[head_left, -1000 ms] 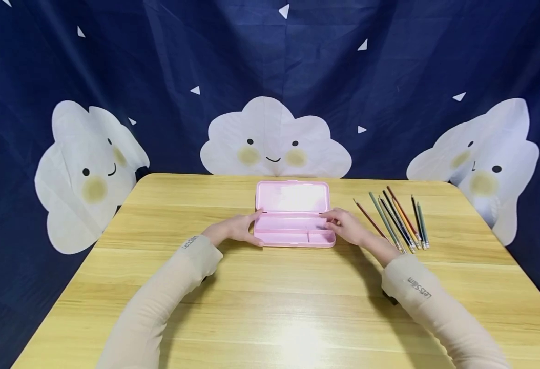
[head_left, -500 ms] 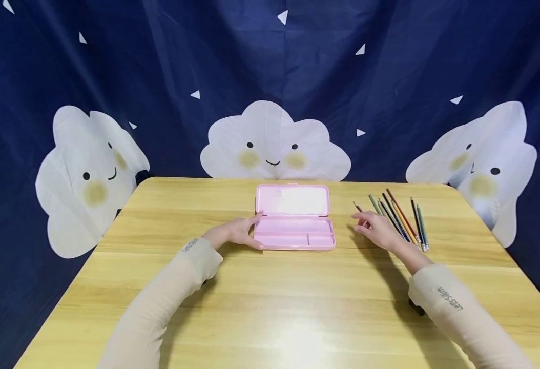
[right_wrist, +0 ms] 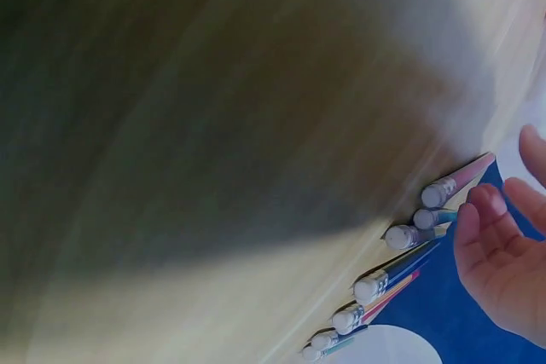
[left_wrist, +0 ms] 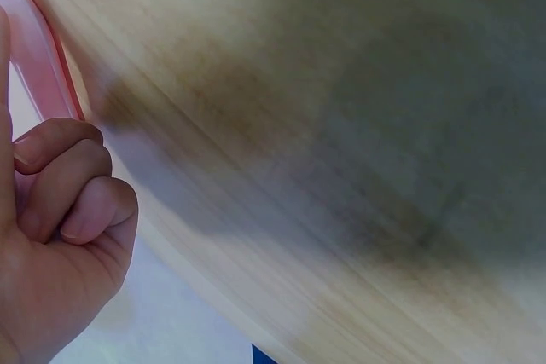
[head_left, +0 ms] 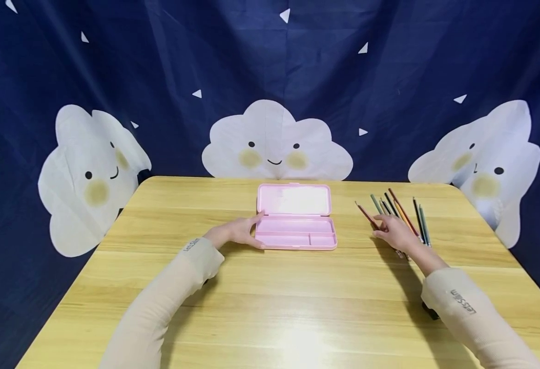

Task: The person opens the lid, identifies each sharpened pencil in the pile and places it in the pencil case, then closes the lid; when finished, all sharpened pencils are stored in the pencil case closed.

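A pink pencil case (head_left: 296, 233) lies with its lid up in the middle of the table in the head view. My left hand (head_left: 236, 231) holds its left end between thumb and forefinger; in the left wrist view the other fingers (left_wrist: 72, 176) are curled. To the right, my right hand (head_left: 395, 233) is over several loose pencils, its thumb and forefinger apart on either side of a dark red pencil (head_left: 365, 213). The right wrist view shows the white eraser ends of the pencils (right_wrist: 371, 287) beside the fingers. The case's compartments hold nothing visible.
Further pencils, among them a green pencil (head_left: 424, 225), lie just right of my right hand. The wooden table (head_left: 270, 302) ends at the back against a dark blue curtain (head_left: 251, 56) printed with white clouds.
My right hand has moved right, from the case's right end to the pencils, its fingers now around the dark red one. The left hand stays on the case.
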Motion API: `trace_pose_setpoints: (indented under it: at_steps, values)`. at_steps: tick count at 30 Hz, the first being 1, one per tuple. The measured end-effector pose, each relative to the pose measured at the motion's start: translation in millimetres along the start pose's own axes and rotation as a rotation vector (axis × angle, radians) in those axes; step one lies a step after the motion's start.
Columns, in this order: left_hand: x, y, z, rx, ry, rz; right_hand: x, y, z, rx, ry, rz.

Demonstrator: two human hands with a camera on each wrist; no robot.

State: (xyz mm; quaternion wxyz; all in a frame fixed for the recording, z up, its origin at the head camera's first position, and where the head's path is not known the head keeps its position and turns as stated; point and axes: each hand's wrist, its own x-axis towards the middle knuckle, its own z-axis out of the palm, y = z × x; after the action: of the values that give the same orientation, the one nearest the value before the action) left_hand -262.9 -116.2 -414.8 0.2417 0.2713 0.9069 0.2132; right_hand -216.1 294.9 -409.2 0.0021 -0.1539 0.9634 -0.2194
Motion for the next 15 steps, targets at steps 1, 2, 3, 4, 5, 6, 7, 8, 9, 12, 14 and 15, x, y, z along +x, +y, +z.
trace_pose_setpoints:
  at_steps: [1,2,3,4,5,6,7,8,9,12,14,15]
  values:
    - [0.2,0.0,0.3,0.0,-0.002,-0.001,-0.3,0.7,0.1,-0.003,-0.013,0.011]
    - [0.4,0.0,0.4,-0.001,-0.003,-0.003,-0.5,1.4,0.3,-0.006,-0.027,0.024]
    - [0.6,0.1,0.4,-0.002,-0.004,-0.009,-0.7,1.8,0.6,-0.017,-0.042,0.037]
    - [0.7,0.1,0.3,-0.003,-0.005,-0.012,-0.9,1.8,0.9,-0.028,-0.054,0.048]
    - [0.9,0.1,0.4,-0.001,-0.004,-0.011,-0.9,1.9,1.3,-0.039,-0.064,0.057]
    - [1.1,-0.1,0.3,0.0,-0.004,-0.013,-1.0,1.9,1.6,-0.047,-0.074,0.064]
    - [1.3,-0.2,0.3,0.0,-0.001,-0.009,-0.9,1.8,2.0,-0.053,-0.079,0.071]
    - [1.6,-0.3,0.1,-0.002,0.0,-0.008,-0.8,1.5,2.5,-0.06,-0.081,0.075]
    - [1.9,-0.5,0.0,-0.004,0.002,-0.007,-0.5,1.3,3.1,-0.067,-0.083,0.078]
    - [2.5,-1.3,0.0,-0.005,0.005,0.0,0.4,-0.6,4.4,-0.069,-0.091,0.082]
    - [2.6,-1.9,0.0,-0.004,0.004,0.001,0.5,-2.0,5.0,-0.07,-0.101,0.091]
    - [2.6,-2.2,0.1,-0.003,0.004,0.004,0.3,-2.3,5.2,-0.074,-0.106,0.095]
